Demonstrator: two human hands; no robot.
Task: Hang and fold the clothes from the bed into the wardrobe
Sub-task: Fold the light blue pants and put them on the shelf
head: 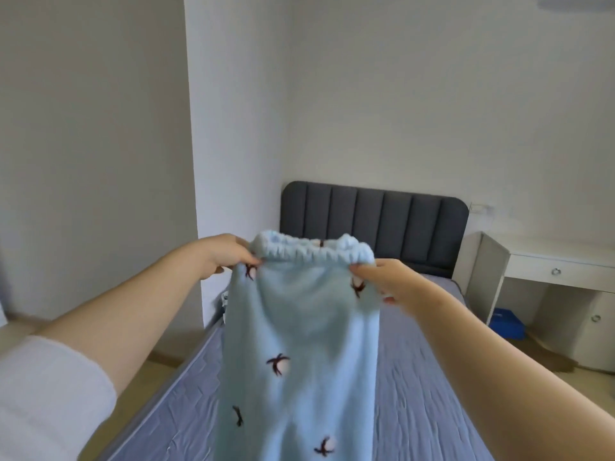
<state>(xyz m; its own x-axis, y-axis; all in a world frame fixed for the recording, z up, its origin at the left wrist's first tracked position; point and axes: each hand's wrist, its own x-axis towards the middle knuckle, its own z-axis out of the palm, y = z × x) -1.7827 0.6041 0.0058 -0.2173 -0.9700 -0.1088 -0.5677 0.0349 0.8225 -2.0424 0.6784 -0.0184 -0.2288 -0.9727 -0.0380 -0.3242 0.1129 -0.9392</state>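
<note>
A pair of light blue fleece trousers with small dark-and-white motifs hangs in the air over the bed. My left hand pinches the left end of the gathered elastic waistband. My right hand pinches the right end. The waistband is stretched between them at about the height of the headboard. The fabric drops straight down and runs out of the bottom of the frame. The wardrobe is not in view.
The bed has a blue-grey wrinkled sheet and a dark grey padded headboard. A white desk with a drawer stands right of the bed, a blue box under it. A white wall corner juts out at left.
</note>
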